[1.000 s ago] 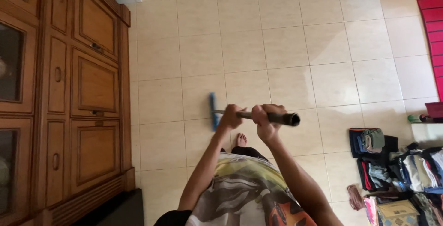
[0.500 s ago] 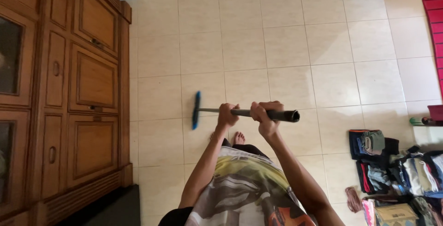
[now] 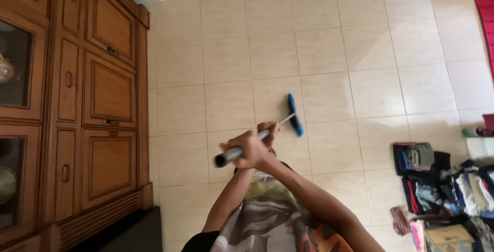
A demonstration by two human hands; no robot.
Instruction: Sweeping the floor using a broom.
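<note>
I hold a long-handled floor brush with both hands over the beige tiled floor (image 3: 329, 36). Its blue head (image 3: 295, 114) rests on the tiles just right of centre. The grey handle (image 3: 229, 154) slants down-left toward me. My right hand (image 3: 250, 150) is closed round the handle near its upper end. My left hand (image 3: 268, 129) grips it lower, closer to the head. My bare foot is mostly hidden behind my hands. My patterned shirt (image 3: 267, 211) fills the bottom centre.
A tall wooden cabinet (image 3: 98, 92) with panelled doors runs along the left side. Piles of folded clothes (image 3: 437, 180) and a cardboard box (image 3: 445, 236) lie on the floor at the lower right. A red mat (image 3: 486, 5) edges the top right.
The brush head has swung across the tiles from left of my hands to right of them. The handle's upper end has swung from right to left, and my right hand went with it.
</note>
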